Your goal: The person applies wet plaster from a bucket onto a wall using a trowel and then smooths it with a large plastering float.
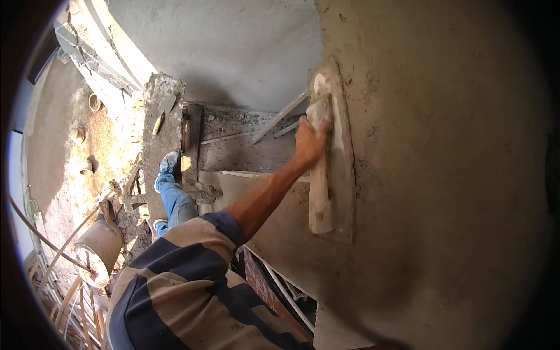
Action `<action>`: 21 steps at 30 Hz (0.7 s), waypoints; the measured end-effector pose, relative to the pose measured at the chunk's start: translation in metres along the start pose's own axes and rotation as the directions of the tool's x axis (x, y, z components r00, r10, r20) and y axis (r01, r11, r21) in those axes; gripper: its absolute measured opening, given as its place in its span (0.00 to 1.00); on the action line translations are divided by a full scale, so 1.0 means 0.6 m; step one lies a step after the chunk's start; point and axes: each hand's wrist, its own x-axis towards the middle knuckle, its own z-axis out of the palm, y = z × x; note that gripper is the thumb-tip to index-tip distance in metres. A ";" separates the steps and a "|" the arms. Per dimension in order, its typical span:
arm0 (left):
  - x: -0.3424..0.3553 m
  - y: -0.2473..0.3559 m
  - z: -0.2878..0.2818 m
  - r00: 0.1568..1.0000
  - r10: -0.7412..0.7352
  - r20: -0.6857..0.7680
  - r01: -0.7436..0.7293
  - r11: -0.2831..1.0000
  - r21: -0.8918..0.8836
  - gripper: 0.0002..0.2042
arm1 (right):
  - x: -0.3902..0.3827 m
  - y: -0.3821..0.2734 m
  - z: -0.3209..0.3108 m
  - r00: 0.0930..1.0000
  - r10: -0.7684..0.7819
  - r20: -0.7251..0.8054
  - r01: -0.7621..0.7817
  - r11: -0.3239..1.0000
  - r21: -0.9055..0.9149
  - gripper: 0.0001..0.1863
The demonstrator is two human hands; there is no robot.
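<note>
My right hand (312, 139) is closed round the upper end of the wooden handle of a long, mortar-smeared plastering float (322, 186). The float's flat blade stands lengthwise against the wet mortar-coated wall (431, 151), with a ridge of mortar along its right edge. To its left is a paler, greyish wall surface (233, 46). The forearm reaches up and to the right out of a striped short sleeve. My left hand is out of sight.
A pointing trowel (164, 114) lies on the mortar-caked plank (160, 87) at left, where my shoe (168, 164) rests. Loose timber strips (283, 116) lean in a recess. Small pots (86, 167), a drum (99, 251) and sticks stand on the ground lower down.
</note>
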 end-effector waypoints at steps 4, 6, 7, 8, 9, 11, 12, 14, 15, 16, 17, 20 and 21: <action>-0.025 0.082 0.022 0.996 -0.057 0.074 0.065 0.993 -0.100 0.24 | -0.002 -0.008 0.006 0.999 -0.033 -0.016 0.034 0.999 0.016 0.19; -0.108 0.044 0.036 0.996 0.035 0.084 -0.037 0.999 0.018 0.27 | 0.007 0.009 -0.010 0.998 -0.062 0.016 0.062 0.998 0.007 0.19; -0.160 0.014 0.036 0.991 0.127 0.047 -0.129 0.991 0.031 0.28 | 0.007 0.014 -0.012 0.996 -0.081 0.030 0.081 0.997 0.005 0.19; -0.185 -0.012 0.034 0.974 0.226 0.015 -0.227 0.973 0.048 0.29 | 0.006 0.014 -0.010 0.995 -0.094 0.036 0.094 0.996 0.001 0.19; -0.178 -0.022 0.027 0.974 0.226 0.018 -0.227 0.973 0.044 0.29 | 0.004 0.004 -0.008 0.994 -0.105 0.042 0.105 0.994 -0.010 0.19; -0.148 -0.037 0.011 0.998 0.014 0.054 -0.017 0.998 0.060 0.31 | 0.002 -0.024 -0.006 0.990 -0.126 0.062 0.128 0.991 -0.034 0.19; -0.091 -0.057 0.012 1.000 0.015 -0.006 -0.015 0.997 0.077 0.30 | 0.004 -0.019 -0.004 0.988 -0.135 0.069 0.138 0.990 -0.038 0.19; 0.051 -0.042 0.004 0.999 -0.033 -0.006 0.032 0.998 -0.049 0.28 | 0.000 0.004 -0.003 0.984 -0.154 0.086 0.159 0.986 -0.054 0.19; 0.098 -0.015 -0.001 0.996 -0.069 0.054 0.078 0.979 -0.190 0.27 | -0.002 0.005 0.002 0.983 -0.160 0.094 0.166 0.984 -0.059 0.19; 0.100 -0.001 0.005 0.996 -0.072 0.057 0.082 0.978 -0.191 0.27 | -0.001 0.006 0.005 0.980 -0.170 0.105 0.178 0.981 -0.071 0.19; 0.101 0.023 0.013 0.993 -0.058 0.099 0.073 0.984 -0.161 0.27 | 0.000 0.011 0.001 0.978 -0.177 0.111 0.187 0.978 -0.088 0.19; -0.014 0.042 0.042 0.988 0.119 0.094 -0.124 0.991 0.053 0.27 | 0.014 0.039 -0.026 0.970 -0.196 0.146 0.217 0.965 -0.145 0.19; -0.061 0.022 0.041 0.989 0.113 0.093 -0.119 0.991 0.062 0.27 | 0.017 0.039 -0.027 0.966 -0.197 0.166 0.223 0.962 -0.157 0.20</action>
